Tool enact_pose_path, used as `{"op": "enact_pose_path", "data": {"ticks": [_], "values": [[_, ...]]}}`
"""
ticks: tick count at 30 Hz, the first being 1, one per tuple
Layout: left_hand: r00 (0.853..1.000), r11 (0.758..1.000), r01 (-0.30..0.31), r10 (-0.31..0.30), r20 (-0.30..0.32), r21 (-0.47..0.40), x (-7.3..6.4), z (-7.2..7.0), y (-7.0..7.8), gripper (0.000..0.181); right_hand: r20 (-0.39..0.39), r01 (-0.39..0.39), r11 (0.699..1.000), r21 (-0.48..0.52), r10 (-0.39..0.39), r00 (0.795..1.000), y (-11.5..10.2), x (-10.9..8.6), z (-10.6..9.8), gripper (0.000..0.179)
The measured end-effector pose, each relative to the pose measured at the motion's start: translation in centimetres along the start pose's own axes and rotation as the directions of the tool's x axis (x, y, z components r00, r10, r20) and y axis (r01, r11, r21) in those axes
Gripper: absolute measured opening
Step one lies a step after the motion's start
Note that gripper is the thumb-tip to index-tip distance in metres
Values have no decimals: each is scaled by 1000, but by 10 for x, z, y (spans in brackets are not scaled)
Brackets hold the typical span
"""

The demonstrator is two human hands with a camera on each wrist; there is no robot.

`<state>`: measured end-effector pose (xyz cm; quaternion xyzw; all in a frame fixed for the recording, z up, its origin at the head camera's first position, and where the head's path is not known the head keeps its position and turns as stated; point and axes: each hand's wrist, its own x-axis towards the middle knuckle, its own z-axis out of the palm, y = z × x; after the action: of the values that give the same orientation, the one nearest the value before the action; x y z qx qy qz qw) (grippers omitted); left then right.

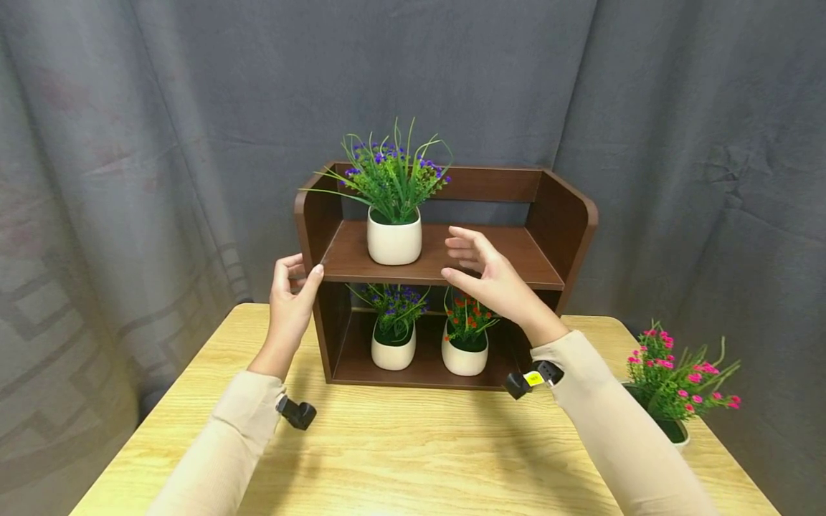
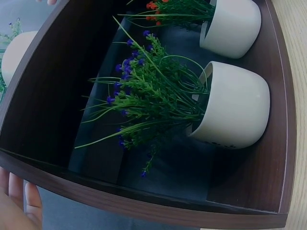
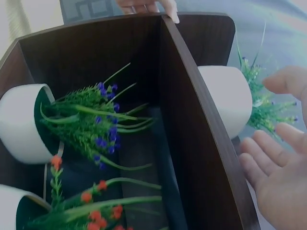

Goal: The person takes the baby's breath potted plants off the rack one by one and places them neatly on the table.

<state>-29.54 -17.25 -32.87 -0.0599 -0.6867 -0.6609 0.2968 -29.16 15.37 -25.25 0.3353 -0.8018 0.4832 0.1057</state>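
Note:
A dark brown two-tier wooden shelf (image 1: 445, 278) stands on the table. On its upper board sits a white pot with purple flowers (image 1: 394, 240), left of the middle. My left hand (image 1: 290, 304) holds the shelf's left side panel, thumb on the front edge and fingers along the outside. My right hand (image 1: 493, 283) is held in front of the upper board, to the right of that pot and apart from it, fingers spread and nothing in them. Below stand another white pot with purple flowers (image 1: 393, 352) and a white pot with orange-red flowers (image 1: 464, 358).
At the table's right edge stands a pot with pink flowers (image 1: 671, 383), partly hidden by my right sleeve. The light wooden table (image 1: 413, 451) stretches in front of the shelf. A grey curtain (image 1: 258, 86) hangs behind.

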Motion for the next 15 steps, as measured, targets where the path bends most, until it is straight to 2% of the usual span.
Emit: {"op": "enact_pose_path", "data": {"ticks": [4, 7, 11, 15], "values": [[1000, 1000, 6, -6, 3, 9, 0, 0, 0, 41, -2, -70, 997, 14, 70, 998, -5, 11, 7, 68], [1000, 1000, 2, -2, 3, 3, 0, 0, 0, 40, 0, -129, 989, 65, 130, 992, -8, 19, 11, 74], [1000, 1000, -2, 2, 6, -1, 1, 0, 0, 41, 22, -210, 965, 160, 209, 978, -10, 30, 14, 80], [1000, 1000, 7, -7, 2, 4, 1, -1, 0, 39, 32, -275, 941, 196, 274, 961, -11, 39, 17, 85]]}}
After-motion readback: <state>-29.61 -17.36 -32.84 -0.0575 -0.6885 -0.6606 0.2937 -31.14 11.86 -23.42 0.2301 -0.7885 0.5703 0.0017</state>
